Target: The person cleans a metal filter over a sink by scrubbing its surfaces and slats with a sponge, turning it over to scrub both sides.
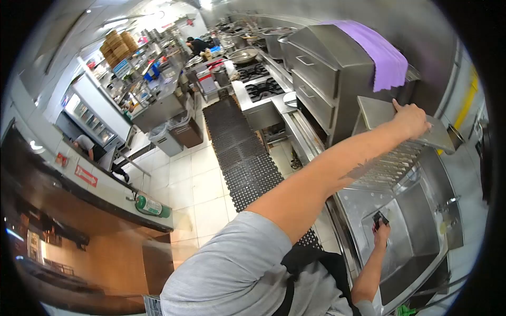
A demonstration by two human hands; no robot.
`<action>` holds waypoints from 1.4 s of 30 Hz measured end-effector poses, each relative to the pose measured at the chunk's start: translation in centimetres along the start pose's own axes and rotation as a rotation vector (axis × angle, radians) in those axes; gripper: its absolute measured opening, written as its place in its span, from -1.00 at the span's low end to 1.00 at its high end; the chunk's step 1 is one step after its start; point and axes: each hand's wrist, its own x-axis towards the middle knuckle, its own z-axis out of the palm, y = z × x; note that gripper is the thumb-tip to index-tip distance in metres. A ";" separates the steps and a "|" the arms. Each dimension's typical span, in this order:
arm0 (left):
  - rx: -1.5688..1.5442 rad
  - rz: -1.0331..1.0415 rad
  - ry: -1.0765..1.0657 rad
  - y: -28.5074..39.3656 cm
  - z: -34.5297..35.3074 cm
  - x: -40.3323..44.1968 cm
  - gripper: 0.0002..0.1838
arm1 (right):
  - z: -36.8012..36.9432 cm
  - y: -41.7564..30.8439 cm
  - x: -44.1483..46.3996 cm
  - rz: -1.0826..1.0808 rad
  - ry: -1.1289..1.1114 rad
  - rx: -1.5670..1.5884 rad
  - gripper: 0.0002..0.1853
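My left hand [414,121] reaches across to the upper right, its fingers wrapped over the top panel of a metal rack [375,110]. Below that panel, a row of metal slats [387,171] stands over the sink's near side. My right hand [381,231] is closed on a small black object [378,217], held above the basin of the steel sink [398,224]. What the black object is cannot be made out.
Steel drawers [313,79] with a purple cloth [377,50] on top stand beyond the rack. A stove [263,89], black floor mat [240,158], bins [184,131] and green cylinder [153,206] are in view. Two other people [197,46] [87,147] are farther off.
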 end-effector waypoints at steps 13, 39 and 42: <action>-0.010 0.009 0.007 -0.1 0.8 0.5 -0.40 | -0.2 -1.9 1.3 0.240 -0.288 0.300 -0.67; 0.202 0.459 0.065 -3.3 1.6 1.8 -0.51 | 9.9 -21.9 -4.2 -0.845 0.139 -0.400 -0.67; 0.204 0.212 0.031 -3.2 0.7 1.3 -0.30 | 11.4 -27.2 -4.8 -0.993 0.370 -0.424 -0.73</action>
